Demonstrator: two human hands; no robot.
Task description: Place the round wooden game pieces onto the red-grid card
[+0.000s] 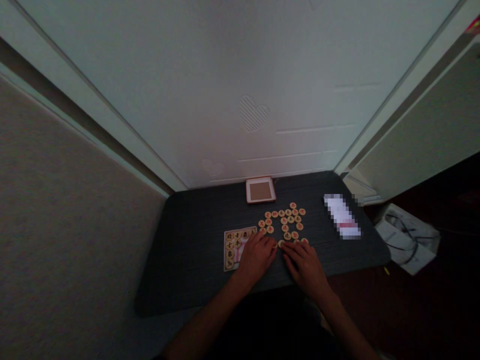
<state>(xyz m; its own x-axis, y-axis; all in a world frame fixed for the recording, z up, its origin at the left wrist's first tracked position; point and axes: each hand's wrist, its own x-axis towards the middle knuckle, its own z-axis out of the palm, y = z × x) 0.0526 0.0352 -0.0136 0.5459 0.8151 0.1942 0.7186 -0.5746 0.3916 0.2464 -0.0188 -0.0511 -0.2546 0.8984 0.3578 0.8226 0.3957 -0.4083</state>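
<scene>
Round wooden Chinese chess pieces [281,213] with red or black characters lie in rows on the dark table. At the near side of them, my left hand [258,254] has its fingers bent together, their tips at the edge of a piece [276,245]. My right hand [304,261] rests beside it with fingers stretched over the near row, touching a piece [281,244]. Part of that row is hidden under the fingers. Left of my left hand lies a flat, square board [226,267] with several black-character pieces [229,245] along its top and left side.
A shallow open box [275,196] stands against the white panel at the table's [187,215] back. A pixelated white item [342,216] lies on the right. Beyond the right edge, a white bag or package [407,240] with dark cords sits lower down.
</scene>
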